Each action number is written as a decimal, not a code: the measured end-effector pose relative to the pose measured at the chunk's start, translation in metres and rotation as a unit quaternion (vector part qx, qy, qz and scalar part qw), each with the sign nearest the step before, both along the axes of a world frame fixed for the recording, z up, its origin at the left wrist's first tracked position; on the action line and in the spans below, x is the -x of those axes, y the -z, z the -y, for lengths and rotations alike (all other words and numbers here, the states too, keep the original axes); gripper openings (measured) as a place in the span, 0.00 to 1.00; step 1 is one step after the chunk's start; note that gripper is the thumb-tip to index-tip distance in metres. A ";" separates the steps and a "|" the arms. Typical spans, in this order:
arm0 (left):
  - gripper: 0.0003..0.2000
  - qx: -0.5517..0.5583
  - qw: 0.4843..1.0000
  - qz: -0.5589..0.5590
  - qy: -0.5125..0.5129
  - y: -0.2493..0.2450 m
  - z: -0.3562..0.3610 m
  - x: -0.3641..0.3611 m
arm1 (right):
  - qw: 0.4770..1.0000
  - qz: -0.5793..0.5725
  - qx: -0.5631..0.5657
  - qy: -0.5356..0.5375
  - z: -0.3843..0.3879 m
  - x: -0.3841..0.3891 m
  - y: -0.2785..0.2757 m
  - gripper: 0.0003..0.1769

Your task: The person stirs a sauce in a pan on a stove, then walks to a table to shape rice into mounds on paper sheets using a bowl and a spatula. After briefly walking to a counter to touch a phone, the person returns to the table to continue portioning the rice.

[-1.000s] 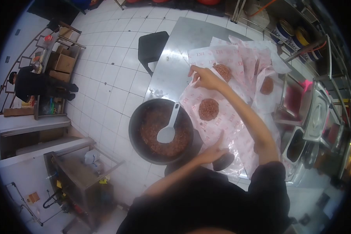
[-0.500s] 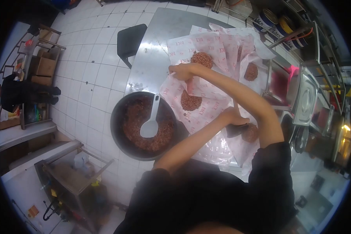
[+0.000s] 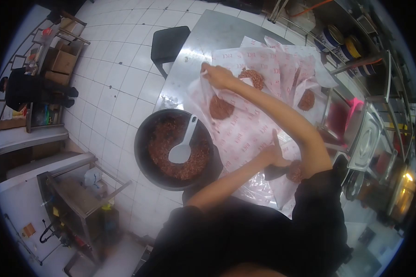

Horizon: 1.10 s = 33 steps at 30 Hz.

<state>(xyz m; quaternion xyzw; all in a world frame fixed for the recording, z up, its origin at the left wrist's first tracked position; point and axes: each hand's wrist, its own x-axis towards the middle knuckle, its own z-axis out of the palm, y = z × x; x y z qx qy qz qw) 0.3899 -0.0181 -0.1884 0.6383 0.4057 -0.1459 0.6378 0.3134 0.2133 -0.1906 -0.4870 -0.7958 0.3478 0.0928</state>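
Observation:
My right hand, its arm crossing over my left, pinches the edge of a sheet of red-printed wrapping paper. Just below that hand, a mound of reddish-brown, rice-like food looks smooth and seems to be under the paper. Another mound lies behind the hand, partly hidden. My left hand is over the right side of the sheets, thumb stretched out, its fingers at a dark, bowl-like object. Beside that object is a further mound, partly behind my right forearm.
A black pot of the same food, with a grey rice paddle in it, stands at the left. The steel table has a black stool beyond it. Metal pans stand right. A person in black is far left.
My right hand has drawn the paper edge left, and the mound below it now looks covered. My left thumb has stretched out. The whole view has shifted slightly.

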 end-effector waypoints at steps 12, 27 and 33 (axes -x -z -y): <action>0.64 0.073 0.992 0.036 0.101 -0.033 0.068 0.066 | 0.948 -0.100 -0.225 0.201 -0.022 -0.058 -0.049 0.21; 0.31 0.211 0.950 0.199 0.119 -0.045 0.096 0.126 | 0.954 -0.154 -0.046 0.254 0.369 -0.108 -0.026 0.20; 0.39 0.350 0.782 0.453 -0.244 -0.095 0.034 0.264 | 0.871 -0.221 -0.137 0.418 0.328 -0.043 -0.078 0.20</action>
